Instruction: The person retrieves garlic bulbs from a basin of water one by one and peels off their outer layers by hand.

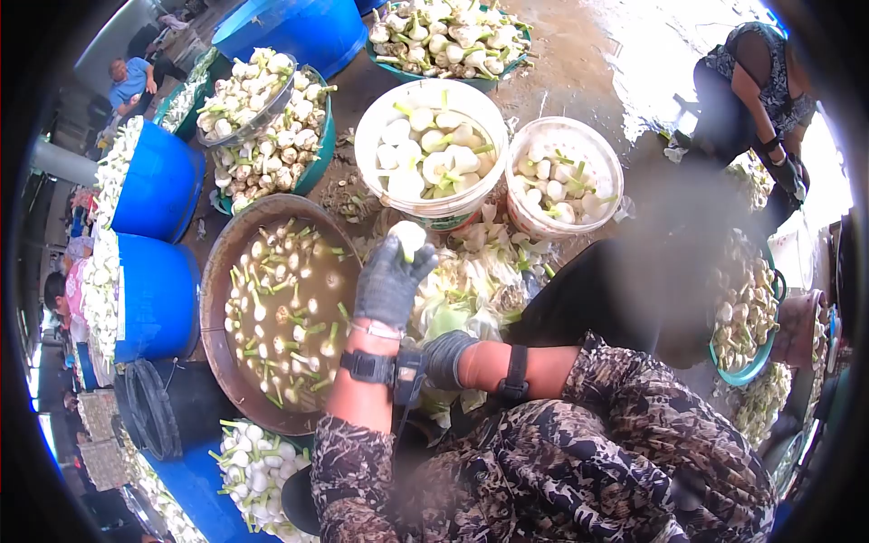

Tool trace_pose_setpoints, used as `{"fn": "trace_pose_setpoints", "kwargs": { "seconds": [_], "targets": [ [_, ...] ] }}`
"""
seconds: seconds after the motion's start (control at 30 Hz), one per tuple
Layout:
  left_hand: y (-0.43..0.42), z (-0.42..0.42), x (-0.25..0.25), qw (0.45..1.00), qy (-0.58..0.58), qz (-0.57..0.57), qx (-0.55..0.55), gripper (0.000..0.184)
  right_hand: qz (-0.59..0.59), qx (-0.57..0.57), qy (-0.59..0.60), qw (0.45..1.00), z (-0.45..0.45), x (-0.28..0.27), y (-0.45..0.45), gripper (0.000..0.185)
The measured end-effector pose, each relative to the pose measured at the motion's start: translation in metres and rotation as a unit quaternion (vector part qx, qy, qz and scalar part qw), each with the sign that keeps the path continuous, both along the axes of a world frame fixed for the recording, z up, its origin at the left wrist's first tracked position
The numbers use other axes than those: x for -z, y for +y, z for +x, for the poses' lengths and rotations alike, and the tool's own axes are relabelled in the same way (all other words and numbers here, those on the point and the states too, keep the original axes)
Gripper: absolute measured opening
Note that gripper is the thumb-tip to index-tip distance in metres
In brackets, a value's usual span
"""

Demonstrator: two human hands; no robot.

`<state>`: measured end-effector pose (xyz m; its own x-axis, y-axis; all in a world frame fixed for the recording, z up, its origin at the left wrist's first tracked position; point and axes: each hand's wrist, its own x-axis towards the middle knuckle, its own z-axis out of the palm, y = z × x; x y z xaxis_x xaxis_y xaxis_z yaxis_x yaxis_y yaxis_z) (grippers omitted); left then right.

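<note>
While the left grip (386,285) holds garlic (408,236), peelings (480,262) lie nearby

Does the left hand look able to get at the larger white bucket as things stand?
Probably yes: the left hand, holding a pale bulb, is raised near the larger white bucket, whose top is open, and nothing visible blocks the way between.

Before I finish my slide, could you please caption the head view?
A gloved left hand holds a white bulb near two buckets of bulbs and a basin of murky water.
</note>
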<state>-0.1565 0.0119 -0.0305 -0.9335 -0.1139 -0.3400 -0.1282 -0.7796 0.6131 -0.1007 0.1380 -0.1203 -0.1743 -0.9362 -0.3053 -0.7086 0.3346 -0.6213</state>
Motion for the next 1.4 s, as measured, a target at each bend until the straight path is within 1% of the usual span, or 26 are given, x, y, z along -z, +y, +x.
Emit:
{"fn": "trace_pose_setpoints", "kwargs": {
  "seconds": [0.07,0.2,0.23,0.27,0.3,0.37,0.43,0.47,0.5,0.53,0.57,0.63,0.7,0.73,0.77,0.83,0.87,0.93,0.97,1.17,1.2,1.23,1.3,1.33,1.37,1.4],
  "targets": [
    [0.009,-0.031,-0.007,0.999,-0.019,-0.035,0.006,0.028,-0.050,-0.010,-0.013,0.999,0.004,0.023,-0.005,0.033],
    [0.065,-0.087,-0.042,0.990,-0.052,-0.124,0.047,0.027,-0.103,-0.010,0.059,0.993,-0.002,0.009,-0.003,0.035],
    [0.080,-0.097,-0.041,0.990,0.004,-0.113,0.083,0.029,-0.117,-0.007,0.064,0.991,-0.005,0.004,-0.002,0.035],
    [0.086,-0.113,-0.013,0.973,0.100,-0.137,0.154,0.028,-0.130,-0.005,0.067,0.989,-0.005,0.000,0.000,0.035],
    [0.097,-0.115,-0.022,0.939,0.139,-0.249,0.191,0.026,-0.148,-0.005,0.071,0.986,-0.009,-0.004,0.003,0.034],
    [0.111,-0.108,-0.027,0.986,0.083,-0.013,0.144,0.033,-0.184,0.010,0.083,0.979,-0.017,-0.027,0.014,0.034],
    [0.093,-0.088,-0.025,0.977,0.119,-0.083,0.157,0.045,-0.199,0.033,0.092,0.975,-0.022,-0.045,0.020,0.034],
    [0.077,-0.073,-0.025,0.965,0.099,-0.171,0.173,0.053,-0.180,0.036,0.093,0.979,-0.025,-0.049,0.024,0.034],
    [0.054,-0.058,-0.015,0.967,0.107,-0.169,0.159,0.051,-0.058,-0.013,0.074,0.995,-0.025,-0.035,0.021,0.031],
    [0.030,-0.041,-0.015,0.962,0.054,-0.233,0.134,0.045,0.020,-0.014,0.026,0.999,-0.027,-0.043,0.017,0.031],
    [0.003,-0.026,0.007,0.960,0.028,-0.262,0.091,0.041,0.100,-0.014,-0.021,0.995,-0.031,-0.058,0.016,0.031],
    [-0.056,0.007,0.031,0.943,-0.064,-0.325,-0.012,0.035,0.101,0.008,-0.042,0.994,-0.035,-0.071,0.013,0.028],
    [-0.119,0.037,0.082,0.926,-0.144,-0.321,-0.140,0.027,0.085,0.012,-0.035,0.996,-0.035,-0.072,0.011,0.029],
    [-0.148,0.050,0.103,0.895,-0.208,-0.362,-0.159,0.024,0.091,0.011,-0.039,0.995,-0.033,-0.073,0.009,0.029],
    [-0.174,0.065,0.131,0.876,-0.227,-0.402,-0.142,0.027,0.105,0.022,-0.047,0.993,-0.032,-0.074,0.005,0.027],
    [-0.189,0.087,0.159,0.823,-0.208,-0.527,-0.033,0.027,0.126,0.032,-0.055,0.990,-0.030,-0.073,0.000,0.026],
    [-0.189,0.097,0.183,0.826,-0.209,-0.523,-0.032,0.027,0.119,0.032,-0.055,0.991,-0.030,-0.071,-0.001,0.026],
    [-0.186,0.112,0.218,0.673,-0.319,-0.620,0.247,0.028,0.115,0.032,-0.054,0.991,-0.030,-0.070,-0.005,0.025],
    [-0.187,0.118,0.224,0.675,-0.318,-0.617,0.248,0.028,0.108,0.025,-0.050,0.993,-0.030,-0.072,-0.006,0.026],
    [-0.199,0.146,0.198,0.741,-0.232,-0.582,0.242,0.027,0.111,0.016,-0.037,0.993,-0.028,-0.077,-0.008,0.025],
    [-0.198,0.142,0.182,0.815,-0.223,-0.485,0.226,0.032,0.088,0.024,-0.039,0.995,-0.028,-0.075,-0.006,0.026],
    [-0.188,0.139,0.147,0.813,-0.223,-0.488,0.225,0.032,0.064,0.033,-0.038,0.997,-0.029,-0.075,-0.006,0.027],
    [-0.160,0.137,0.079,0.936,-0.227,-0.248,0.106,0.043,0.055,0.061,-0.032,0.996,-0.032,-0.088,-0.010,0.024],
    [-0.156,0.138,0.073,0.935,-0.225,-0.253,0.106,0.043,-0.013,0.098,-0.030,0.995,-0.032,-0.087,-0.011,0.024],
    [-0.152,0.138,0.066,0.856,-0.104,-0.474,0.176,0.046,-0.081,0.135,-0.028,0.987,-0.033,-0.087,-0.011,0.024],
    [-0.143,0.139,0.056,0.791,-0.039,-0.572,0.216,0.047,-0.152,0.163,-0.016,0.975,-0.032,-0.090,-0.012,0.019]
  ]
}}
